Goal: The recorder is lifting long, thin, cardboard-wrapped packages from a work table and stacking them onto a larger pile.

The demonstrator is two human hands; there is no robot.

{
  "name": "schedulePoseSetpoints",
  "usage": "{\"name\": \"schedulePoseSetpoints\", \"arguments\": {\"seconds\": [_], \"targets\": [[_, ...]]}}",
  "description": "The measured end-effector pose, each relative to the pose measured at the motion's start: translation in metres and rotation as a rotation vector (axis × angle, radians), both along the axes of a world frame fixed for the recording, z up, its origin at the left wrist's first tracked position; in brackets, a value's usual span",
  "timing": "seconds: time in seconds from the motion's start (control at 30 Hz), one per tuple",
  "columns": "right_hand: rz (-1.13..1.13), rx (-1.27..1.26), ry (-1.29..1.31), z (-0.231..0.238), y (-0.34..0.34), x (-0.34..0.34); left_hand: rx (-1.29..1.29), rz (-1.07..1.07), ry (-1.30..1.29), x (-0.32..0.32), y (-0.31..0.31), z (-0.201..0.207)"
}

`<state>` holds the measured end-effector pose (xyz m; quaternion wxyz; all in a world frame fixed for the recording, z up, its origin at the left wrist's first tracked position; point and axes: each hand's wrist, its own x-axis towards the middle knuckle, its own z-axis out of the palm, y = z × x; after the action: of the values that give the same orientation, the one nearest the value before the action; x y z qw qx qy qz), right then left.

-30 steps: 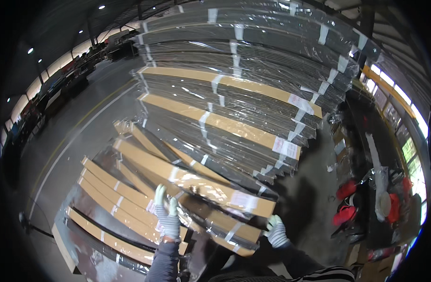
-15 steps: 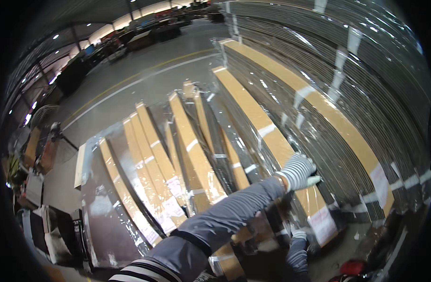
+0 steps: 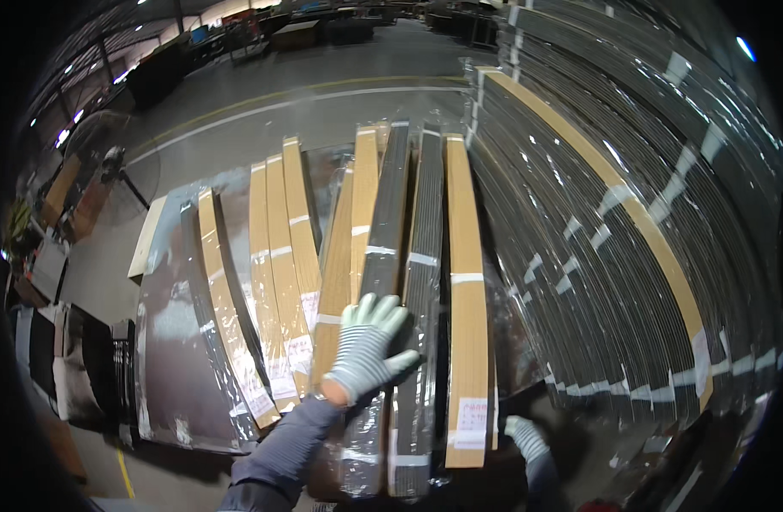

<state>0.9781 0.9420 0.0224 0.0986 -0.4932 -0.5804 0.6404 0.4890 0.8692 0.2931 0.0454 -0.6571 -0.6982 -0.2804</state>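
Note:
My left hand (image 3: 370,346), in a striped white glove, lies with fingers spread on a long dark bundle (image 3: 381,269) wrapped in clear film. Its thumb reaches over a second dark bundle (image 3: 424,282) just to the right. Beyond that lies a long bundle with a tan cardboard face (image 3: 468,341) and a white label at its near end. My right hand (image 3: 525,437), gloved alike, is low down beside the near end of this tan-faced bundle, fingers extended. Whether it touches the bundle is hard to see.
More tan-faced bundles (image 3: 272,256) lie to the left on a dark brown, film-covered surface (image 3: 174,367). A tall stack of film-wrapped dark bundles (image 3: 596,282) rises on the right. A stand fan (image 3: 114,162) is at far left. Grey floor (image 3: 323,111) with painted lines lies beyond.
My left hand has moved left from the tan-faced bundle onto a dark one. That tan-faced bundle now lies farther from the right stack, beside the dark bundles. The view has shifted too.

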Motion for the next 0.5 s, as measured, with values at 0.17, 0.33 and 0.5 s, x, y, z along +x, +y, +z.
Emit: {"name": "schedulePoseSetpoints", "arguments": {"seconds": [0.17, 0.33, 0.5], "targets": [[-0.463, -0.217, 0.326, 0.006, 0.185, -0.158, 0.355, 0.626, -0.868, -0.135, -0.103, -0.094], [-0.512, 0.059, 0.284, -0.052, 0.354, -0.284, -0.373, 1.546, -0.423, -0.245, -0.159, -0.193], [-0.198, 0.453, -0.060, -0.027, 0.331, -0.449, -0.384, 1.454, -0.609, -0.290, -0.206, -0.181]]}}
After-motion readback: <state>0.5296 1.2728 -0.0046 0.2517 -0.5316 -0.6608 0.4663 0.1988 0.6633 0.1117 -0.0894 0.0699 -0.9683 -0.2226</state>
